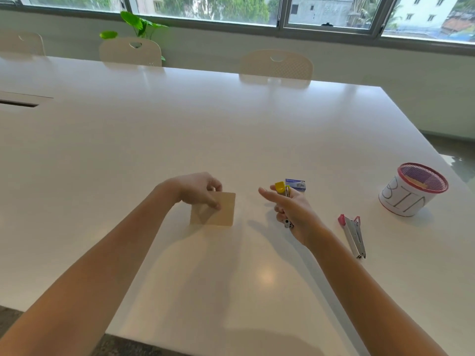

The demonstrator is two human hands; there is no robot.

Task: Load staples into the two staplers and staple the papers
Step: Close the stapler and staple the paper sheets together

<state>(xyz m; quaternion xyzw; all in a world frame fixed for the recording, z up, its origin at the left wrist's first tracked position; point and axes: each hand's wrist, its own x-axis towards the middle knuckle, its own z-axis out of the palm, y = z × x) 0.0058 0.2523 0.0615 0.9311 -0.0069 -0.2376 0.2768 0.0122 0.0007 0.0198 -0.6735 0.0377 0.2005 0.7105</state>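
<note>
My left hand pinches a small tan stack of papers by its upper left part, lifted a little above the white table. My right hand grips the yellow-tipped stapler, its yellow end pointing away from me and its metal end showing below my fingers; my index finger is stretched out to the left. A pink-tipped stapler lies flat on the table to the right of my right wrist. A small blue staple box sits just behind the yellow stapler.
A red mesh cup wrapped in white paper marked "BIN" stands near the table's right edge. Beige chairs line the far side, with a green plant under the windows. A cable slot is at far left.
</note>
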